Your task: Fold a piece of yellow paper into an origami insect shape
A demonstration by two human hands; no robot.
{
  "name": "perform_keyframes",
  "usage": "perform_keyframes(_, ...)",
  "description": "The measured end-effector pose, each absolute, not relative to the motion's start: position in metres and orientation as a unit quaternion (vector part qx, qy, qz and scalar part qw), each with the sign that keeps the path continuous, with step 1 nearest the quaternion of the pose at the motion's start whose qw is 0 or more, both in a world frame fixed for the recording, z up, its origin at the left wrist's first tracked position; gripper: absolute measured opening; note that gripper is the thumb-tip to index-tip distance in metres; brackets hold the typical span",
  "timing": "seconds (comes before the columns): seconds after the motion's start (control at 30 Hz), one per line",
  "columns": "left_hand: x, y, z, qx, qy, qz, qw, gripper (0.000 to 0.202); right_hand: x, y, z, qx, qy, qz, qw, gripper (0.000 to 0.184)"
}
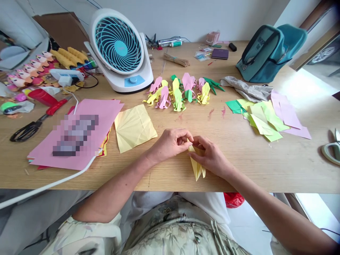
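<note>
A yellow folded paper piece (197, 167) lies on the wooden table (239, 156) near its front edge, its pointed end toward me. My left hand (171, 143) pinches its top from the left, fingers closed on the paper. My right hand (211, 156) presses and grips it from the right, covering its upper half. A creased yellow paper square (134, 127) lies flat just left of my hands.
Several finished pink, yellow and green origami figures (183, 92) stand mid-table. A pink paper stack (79, 134) and black scissors (32, 127) lie left, a white and teal fan (119, 49) behind. Loose green and pink sheets (268, 118), a teal bag (268, 51) and scissors (332, 148) sit right.
</note>
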State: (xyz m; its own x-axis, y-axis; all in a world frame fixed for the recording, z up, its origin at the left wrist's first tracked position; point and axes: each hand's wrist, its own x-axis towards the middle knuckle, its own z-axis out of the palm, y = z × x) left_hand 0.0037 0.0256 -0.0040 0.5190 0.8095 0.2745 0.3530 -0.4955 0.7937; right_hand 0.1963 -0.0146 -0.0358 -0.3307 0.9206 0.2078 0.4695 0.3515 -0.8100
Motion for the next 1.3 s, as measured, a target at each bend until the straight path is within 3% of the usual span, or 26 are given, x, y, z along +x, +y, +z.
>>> perform_keyframes(0.1, 0.005, 0.023, -0.003, 0.802, 0.355, 0.333, 0.347, 0.009, 0.197, -0.014, -0.036, -0.463, -0.748, 0.339, 0.334, 0.009)
perform_keyframes(0.43, 0.006, 0.026, -0.005, 0.787, 0.324, 0.304, 0.428, 0.005, 0.198, -0.013, -0.036, -0.472, -0.698, 0.415, 0.342, 0.011)
perform_keyframes(0.53, 0.007, 0.023, -0.008, 0.806, 0.318, 0.322, 0.381, 0.004, 0.2, -0.016, -0.033, -0.466, -0.72, 0.38, 0.347, 0.011)
perform_keyframes(0.7, 0.008, 0.012, -0.013, 0.837, 0.291, 0.337, 0.319, 0.004, 0.212, -0.04, -0.034, -0.482, -0.783, 0.19, 0.344, 0.038)
perform_keyframes(0.8, 0.009, 0.008, -0.015, 0.847, 0.278, 0.336, 0.305, 0.005, 0.219, -0.06, -0.036, -0.467, -0.807, 0.112, 0.343, 0.026)
perform_keyframes(0.87, 0.01, 0.006, -0.015, 0.85, 0.277, 0.335, 0.299, 0.005, 0.222, -0.07, -0.036, -0.434, -0.834, 0.101, 0.325, 0.018)
perform_keyframes(1.03, 0.014, 0.003, -0.013, 0.854, 0.272, 0.337, 0.289, 0.006, 0.222, -0.077, -0.036, -0.408, -0.867, 0.105, 0.267, 0.026)
perform_keyframes(1.3, 0.019, -0.007, -0.017, 0.878, 0.262, 0.315, 0.249, 0.01, 0.222, -0.077, -0.04, -0.427, -0.844, 0.124, 0.3, 0.031)
